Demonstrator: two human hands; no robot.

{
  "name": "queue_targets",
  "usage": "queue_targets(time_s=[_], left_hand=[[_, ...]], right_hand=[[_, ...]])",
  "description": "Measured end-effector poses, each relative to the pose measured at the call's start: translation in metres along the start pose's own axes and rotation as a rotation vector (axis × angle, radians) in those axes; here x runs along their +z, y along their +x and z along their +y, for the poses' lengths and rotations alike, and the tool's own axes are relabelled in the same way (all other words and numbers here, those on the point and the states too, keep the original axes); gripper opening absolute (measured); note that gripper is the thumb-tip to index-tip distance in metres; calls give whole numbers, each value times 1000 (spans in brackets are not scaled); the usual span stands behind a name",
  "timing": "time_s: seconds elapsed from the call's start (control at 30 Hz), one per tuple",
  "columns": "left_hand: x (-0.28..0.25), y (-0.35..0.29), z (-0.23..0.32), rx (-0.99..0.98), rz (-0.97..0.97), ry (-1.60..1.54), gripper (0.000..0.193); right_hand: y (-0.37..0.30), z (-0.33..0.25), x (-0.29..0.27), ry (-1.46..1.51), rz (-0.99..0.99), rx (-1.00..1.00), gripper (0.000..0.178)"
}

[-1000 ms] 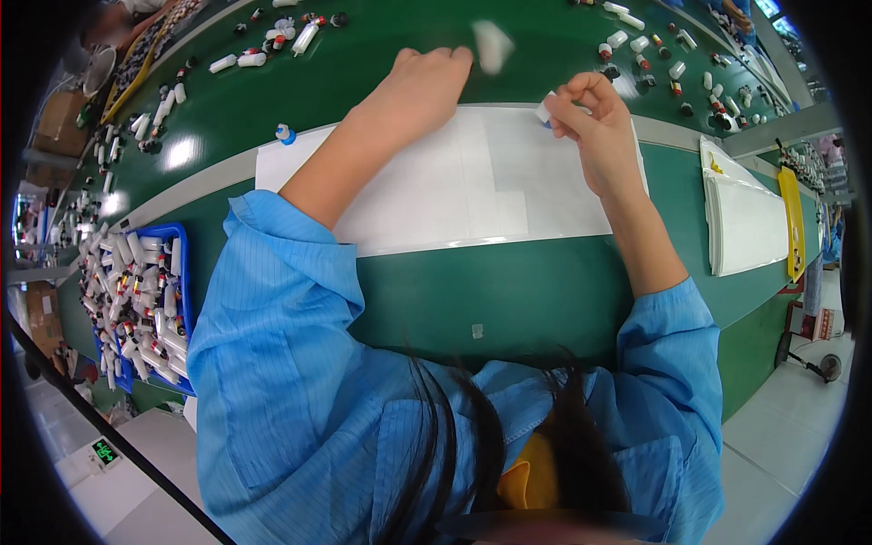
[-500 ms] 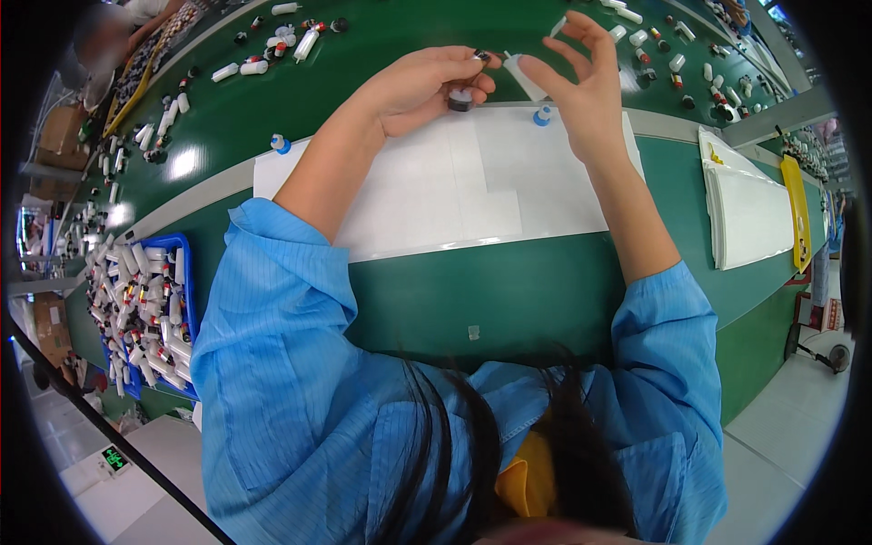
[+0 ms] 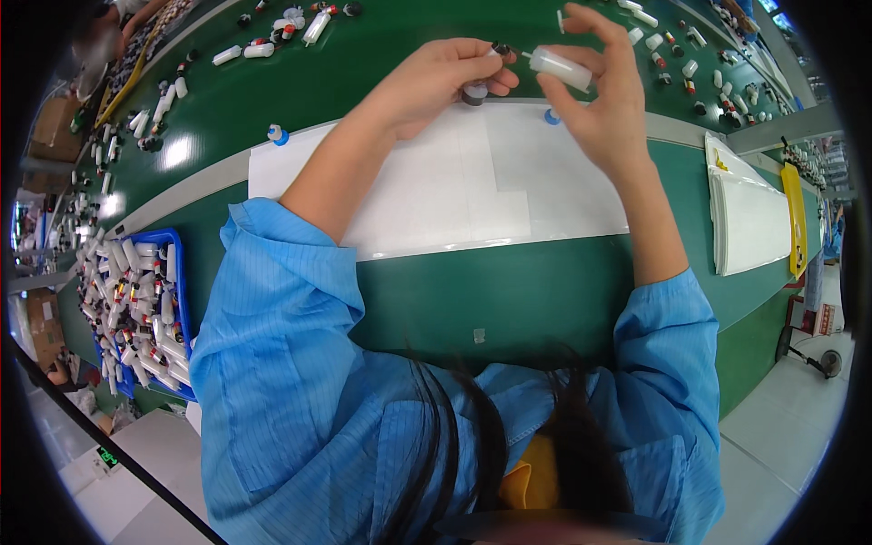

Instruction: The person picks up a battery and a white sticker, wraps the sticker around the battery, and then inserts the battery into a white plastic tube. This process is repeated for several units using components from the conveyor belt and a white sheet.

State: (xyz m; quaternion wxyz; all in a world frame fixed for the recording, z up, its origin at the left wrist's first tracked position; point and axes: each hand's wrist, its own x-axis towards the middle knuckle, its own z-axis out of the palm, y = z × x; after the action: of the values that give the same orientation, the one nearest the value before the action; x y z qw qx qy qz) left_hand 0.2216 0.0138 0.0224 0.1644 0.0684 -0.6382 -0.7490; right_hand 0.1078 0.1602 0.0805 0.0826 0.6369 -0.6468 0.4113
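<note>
My left hand [image 3: 445,77] is closed above the far edge of the white sheets. Its thumb and fingertips pinch a small black cap [image 3: 499,48]. Lower in the same fingers sits a dark round piece with a translucent top [image 3: 474,94]. Facing it, my right hand [image 3: 604,109] grips a small white plastic bottle [image 3: 561,69], tilted, with its thin nozzle pointing at the black cap; a slight gap shows between them. A short white piece [image 3: 560,22] stands out at my right fingertips. Just below that hand is a blue-and-white fitting [image 3: 552,116], partly covered.
White sheets [image 3: 427,191] lie on the green table. Another blue-and-white fitting [image 3: 277,135] stands at their far left corner. A blue crate [image 3: 184,300] heaped with bottles is at the left. Loose bottles [image 3: 259,50] are scattered beyond a grey rail. Stacked white bags [image 3: 749,218] lie at right.
The bottle in my right hand has swung toward level and shows more of its side. Both hands appear slightly farther right in the picture, and the bottle's nozzle stays near the black cap.
</note>
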Motion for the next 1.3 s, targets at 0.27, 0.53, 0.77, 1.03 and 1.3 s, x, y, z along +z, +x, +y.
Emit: queue_targets(time_s=[0.27, 0.53, 0.77, 1.03, 1.3], left_hand=[[18, -1, 2, -104, -122, -494, 28], [31, -1, 2, -1, -133, -563, 23], [49, -1, 2, 71, -56, -572, 28], [58, 4, -6, 175, -58, -515, 30], [56, 1, -6, 181, -95, -493, 36]], right_hand=[[-1, 49, 4, 265, 254, 197, 52], [-9, 32, 11, 1426, 208, 670, 26], [-16, 3, 29, 1381, 311, 694, 24], [-20, 16, 40, 1374, 307, 674, 25], [-20, 10, 35, 1251, 292, 679, 22]])
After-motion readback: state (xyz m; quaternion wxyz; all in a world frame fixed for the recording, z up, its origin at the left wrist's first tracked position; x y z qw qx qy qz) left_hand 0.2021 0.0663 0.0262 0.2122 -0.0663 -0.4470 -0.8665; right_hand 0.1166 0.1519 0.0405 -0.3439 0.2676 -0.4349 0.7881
